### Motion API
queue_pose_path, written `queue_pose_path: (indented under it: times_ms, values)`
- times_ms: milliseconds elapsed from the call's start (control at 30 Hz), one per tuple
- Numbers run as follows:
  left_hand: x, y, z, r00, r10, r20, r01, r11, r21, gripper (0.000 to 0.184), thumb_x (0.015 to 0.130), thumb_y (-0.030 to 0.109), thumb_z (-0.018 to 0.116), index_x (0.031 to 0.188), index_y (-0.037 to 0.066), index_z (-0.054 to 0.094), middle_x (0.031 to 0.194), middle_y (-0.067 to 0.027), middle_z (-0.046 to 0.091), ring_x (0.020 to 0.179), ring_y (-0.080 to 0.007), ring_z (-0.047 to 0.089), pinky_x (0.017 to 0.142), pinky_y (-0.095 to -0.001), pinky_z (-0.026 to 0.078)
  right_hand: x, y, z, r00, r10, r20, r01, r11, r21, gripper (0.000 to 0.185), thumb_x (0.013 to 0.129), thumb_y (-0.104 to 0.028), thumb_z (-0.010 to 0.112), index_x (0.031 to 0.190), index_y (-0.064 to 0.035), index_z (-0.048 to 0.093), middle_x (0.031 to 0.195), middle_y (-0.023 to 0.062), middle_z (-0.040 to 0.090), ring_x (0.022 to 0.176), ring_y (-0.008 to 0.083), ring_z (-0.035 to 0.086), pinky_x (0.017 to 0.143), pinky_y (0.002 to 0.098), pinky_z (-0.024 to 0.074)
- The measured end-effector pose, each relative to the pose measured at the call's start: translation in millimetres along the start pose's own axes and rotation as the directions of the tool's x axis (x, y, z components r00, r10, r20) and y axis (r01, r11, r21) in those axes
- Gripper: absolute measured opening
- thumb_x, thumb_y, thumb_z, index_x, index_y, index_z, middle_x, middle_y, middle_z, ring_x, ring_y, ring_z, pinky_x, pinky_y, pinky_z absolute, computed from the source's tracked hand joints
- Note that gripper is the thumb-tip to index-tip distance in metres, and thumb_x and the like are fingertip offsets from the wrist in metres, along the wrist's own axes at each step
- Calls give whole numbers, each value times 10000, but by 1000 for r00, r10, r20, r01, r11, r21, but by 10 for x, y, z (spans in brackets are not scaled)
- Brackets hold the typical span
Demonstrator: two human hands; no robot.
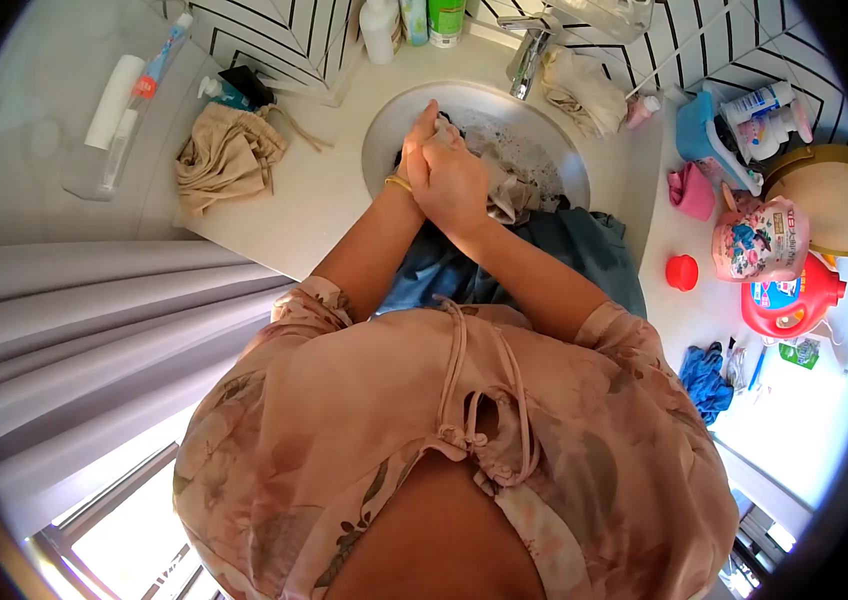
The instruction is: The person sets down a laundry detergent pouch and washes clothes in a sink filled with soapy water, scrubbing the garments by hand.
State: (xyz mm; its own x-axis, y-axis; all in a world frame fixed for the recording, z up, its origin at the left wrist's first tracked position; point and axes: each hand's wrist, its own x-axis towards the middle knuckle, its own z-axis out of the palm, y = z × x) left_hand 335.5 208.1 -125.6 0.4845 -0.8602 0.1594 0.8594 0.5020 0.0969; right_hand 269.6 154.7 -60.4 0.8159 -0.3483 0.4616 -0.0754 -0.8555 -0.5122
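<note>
Right, in the head view we're looking down at our two hands pressed together over the near left part of the round sink (376,150). Our left hand (418,140) has its fingers stretched up and away from us, and there's the yellow bracelet (399,183) at that wrist. Our right hand (452,185) lies against it, its fingers bent across. A bit of pale fabric (447,132) shows right at the fingers, but we can't tell which hand grips it, or how tightly.

Down in the sink, there's the beige cloth (510,192), bunched up just to the right of our right hand, with frothy water (519,135) beyond it. And here, nearest our body, the dark teal garment (579,240) spreads across the near rim.

Past the sink we've got the silver faucet (529,62), with a cream cloth (584,92) heaped just to its right and a white bottle (381,32) and a green bottle (446,20) off to its left. Over on the left of the worktop (314,200) sits a crumpled tan drawstring bundle (229,155). Out to our right, we see a red cap (682,272) near a pink floral pouch (762,240), with a red jug (794,303) beside that pouch.
</note>
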Motion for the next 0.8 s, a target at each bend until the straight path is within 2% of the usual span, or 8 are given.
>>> queue_pose_path:
  times_ms: [33,200,333,400,467,567,633,800]
  values:
    - [-19,-2,103,984,-76,163,84,996,-43,427,841,341,487,1111,12,453,1013,-127,553,872,-278,553,805,-362,435,115,96,9,997,63,33,-63,998,-5,371,844,-285,399,636,-24,560,602,188,549,585,355,549,542,433,433]
    - [-103,-224,999,909,-51,-413,127,979,159,515,802,252,580,1206,-1,383,1042,-105,547,917,-229,557,821,-354,447,476,513,-284,970,166,178,-164,986,-26,437,845,-373,414,647,-18,573,657,183,571,657,363,551,592,428,427]
    - [-243,-102,921,868,-141,-476,430,693,579,315,812,105,556,1096,-14,489,1037,-91,557,897,-184,563,797,-321,467,543,802,-570,850,340,402,-427,892,148,480,820,-444,452,685,0,572,639,169,561,623,314,549,607,380,422]
    - [-298,-74,771,890,-108,-444,352,781,516,260,822,93,534,1057,-17,519,1020,-90,565,895,-189,566,798,-318,470,495,984,-844,868,333,367,-393,914,100,386,810,-375,540,664,-18,552,587,3,521,573,104,472,524,294,378]
    - [-393,1,662,911,-105,-399,302,829,470,251,845,95,494,1066,-25,506,1067,-104,543,967,-204,539,840,-330,451,288,1130,-1313,965,227,133,-249,950,186,341,824,-330,534,699,-14,557,621,9,523,594,103,464,533,268,373]
    - [-482,62,655,907,-121,-404,308,845,437,249,850,102,489,1049,-47,504,1071,-110,539,986,-210,530,844,-348,449,-77,1398,-2235,899,419,132,-364,879,-309,361,796,-344,544,792,11,605,735,165,600,690,259,581,622,348,424]
    - [-509,80,658,891,-44,-452,309,789,532,306,847,165,505,1050,-65,498,1046,-120,553,906,-210,565,819,-339,460,-355,1411,-2736,774,618,141,-360,612,-704,498,801,-460,468,779,20,602,731,208,580,705,337,565,630,406,414]
    - [-411,172,458,797,214,-565,519,236,822,314,816,186,554,989,-74,525,903,-110,598,753,-177,596,659,-294,502,-991,1842,-3002,606,783,142,-512,520,-683,595,807,-541,391,769,17,595,693,226,569,621,321,574,593,403,435]
